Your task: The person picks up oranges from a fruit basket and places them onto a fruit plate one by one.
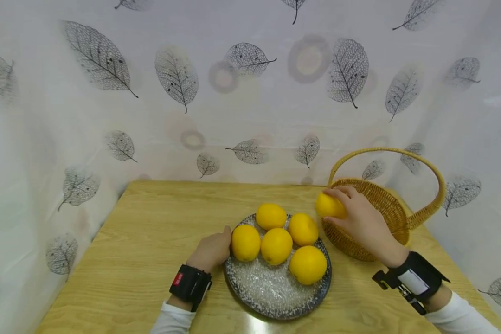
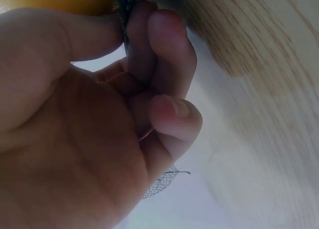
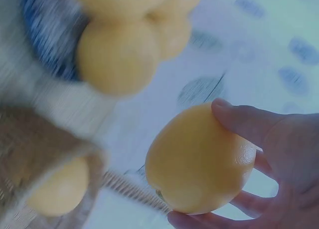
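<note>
A speckled grey plate (image 1: 267,294) with a dark rim holds several yellow lemons (image 1: 277,247). My left hand (image 1: 212,250) grips the plate's left edge, and in the left wrist view the thumb and curled fingertips pinch the rim (image 2: 124,14). My right hand (image 1: 361,222) holds one lemon (image 3: 199,161) between thumb and fingers, to the right of the plate. In the head view this lemon overlaps the left side of a woven basket (image 1: 386,204). Another lemon (image 3: 62,189) shows inside the basket in the right wrist view; in the head view it is hidden.
The basket's tall arched handle (image 1: 384,149) rises at the right of the wooden table (image 1: 163,218). Behind the table hangs a pale sheet (image 1: 250,111) printed with leaves. Black bands (image 1: 190,284) wrap both wrists.
</note>
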A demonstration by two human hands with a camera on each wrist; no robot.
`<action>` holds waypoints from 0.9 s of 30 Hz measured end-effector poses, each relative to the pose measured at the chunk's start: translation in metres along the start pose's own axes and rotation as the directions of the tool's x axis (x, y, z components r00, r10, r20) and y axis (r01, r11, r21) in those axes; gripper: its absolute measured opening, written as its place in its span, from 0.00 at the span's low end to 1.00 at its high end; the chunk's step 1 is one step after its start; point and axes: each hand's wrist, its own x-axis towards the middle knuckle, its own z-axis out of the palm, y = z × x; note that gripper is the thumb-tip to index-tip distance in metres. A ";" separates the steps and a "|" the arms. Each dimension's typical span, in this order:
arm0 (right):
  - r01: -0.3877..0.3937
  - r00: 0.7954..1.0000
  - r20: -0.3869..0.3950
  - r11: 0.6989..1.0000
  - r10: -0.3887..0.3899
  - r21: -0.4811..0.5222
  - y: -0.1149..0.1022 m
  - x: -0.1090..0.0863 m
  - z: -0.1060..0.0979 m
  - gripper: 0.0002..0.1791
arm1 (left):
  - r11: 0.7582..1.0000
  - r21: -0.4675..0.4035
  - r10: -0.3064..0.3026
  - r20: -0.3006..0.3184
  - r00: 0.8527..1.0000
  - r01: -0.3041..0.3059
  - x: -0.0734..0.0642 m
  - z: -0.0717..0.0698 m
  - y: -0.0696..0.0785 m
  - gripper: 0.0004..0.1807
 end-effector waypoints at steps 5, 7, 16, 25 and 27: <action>0.045 0.999 0.005 0.999 -0.045 0.001 -0.029 -0.009 -0.002 0.36 | 1.000 0.008 -0.001 -0.004 1.000 0.001 0.001 0.000 -0.001 0.28; 0.055 0.998 0.002 0.998 -0.055 0.000 -0.039 -0.012 -0.002 0.36 | 1.000 0.008 -0.001 0.000 1.000 0.001 0.001 0.000 -0.001 0.28; 0.153 0.988 -0.029 0.988 -0.153 -0.007 -0.076 -0.030 0.008 0.38 | 1.000 0.014 -0.005 0.004 1.000 0.005 0.001 -0.002 -0.001 0.29; 0.253 0.967 -0.041 0.966 -0.251 0.054 -0.110 -0.049 0.028 0.39 | 1.000 0.021 0.005 0.005 1.000 -0.005 0.002 -0.001 -0.004 0.30; 0.263 0.965 -0.034 0.962 -0.261 0.073 -0.116 -0.053 0.035 0.38 | 1.000 0.017 0.009 0.009 1.000 -0.009 0.002 -0.001 -0.004 0.30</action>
